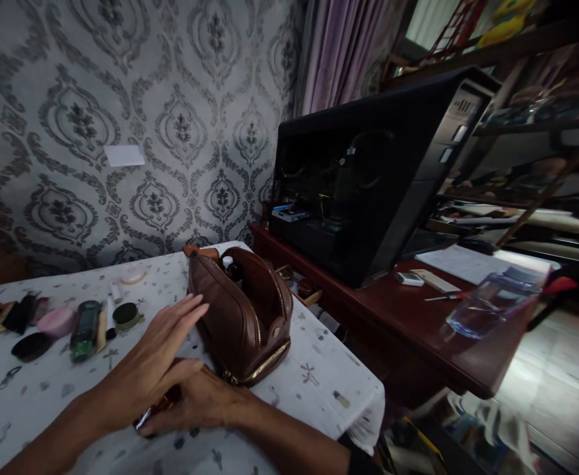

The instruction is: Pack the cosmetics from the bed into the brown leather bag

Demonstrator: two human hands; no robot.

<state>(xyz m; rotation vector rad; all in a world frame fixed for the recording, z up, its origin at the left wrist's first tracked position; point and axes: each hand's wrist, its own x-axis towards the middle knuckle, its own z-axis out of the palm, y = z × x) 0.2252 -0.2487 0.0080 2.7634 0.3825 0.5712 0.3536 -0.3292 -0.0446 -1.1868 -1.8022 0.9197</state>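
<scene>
A brown leather zip pouch [242, 310] stands open on the white patterned tablecloth [313, 376], with a small white-capped bottle [228, 263] sticking up inside it. My left hand [158, 359] is stretched out flat, fingers apart, its fingertips at the pouch's left side. My right hand [204, 401] lies just below it at the pouch's foot, fingers curled round a small dark reddish object [156, 409] with a shiny end; I cannot make out what it is.
Cosmetics lie at the table's left: a green bottle [85, 321], a pink round case [56, 321], a black disc [30, 346], a dark jar [125, 315]. To the right, a dark wooden desk [418, 316] carries a black computer case [368, 178] and a clear bottle [492, 303].
</scene>
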